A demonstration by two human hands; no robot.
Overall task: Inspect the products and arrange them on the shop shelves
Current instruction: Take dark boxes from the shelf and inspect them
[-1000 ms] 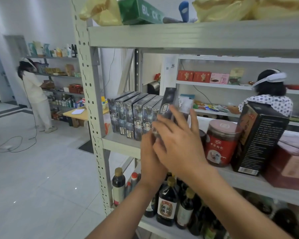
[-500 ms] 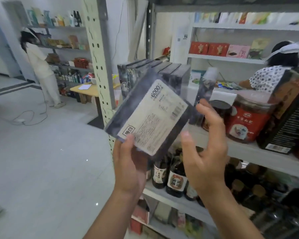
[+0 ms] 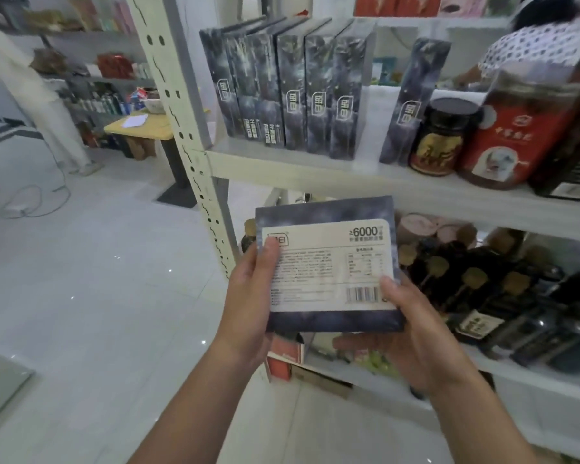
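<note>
Left hand (image 3: 252, 296) and right hand (image 3: 416, 333) grip the dark box (image 3: 329, 269) by its sides.

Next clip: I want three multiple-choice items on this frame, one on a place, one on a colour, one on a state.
1. Where do the dark bottles stand?
A) on the same shelf as the row of boxes
B) on the shelf below it
C) on the shelf above it

2. What colour is the label on the held box?
A) cream
B) green
C) red

3. How is that box held?
A) resting on a shelf
B) in one hand
C) in both hands

Answers:
1 B: the bottles fill the shelf under the boxes.
2 A: the printed panel is cream against the dark box.
3 C: the left hand and the right hand each grip one side.
</note>
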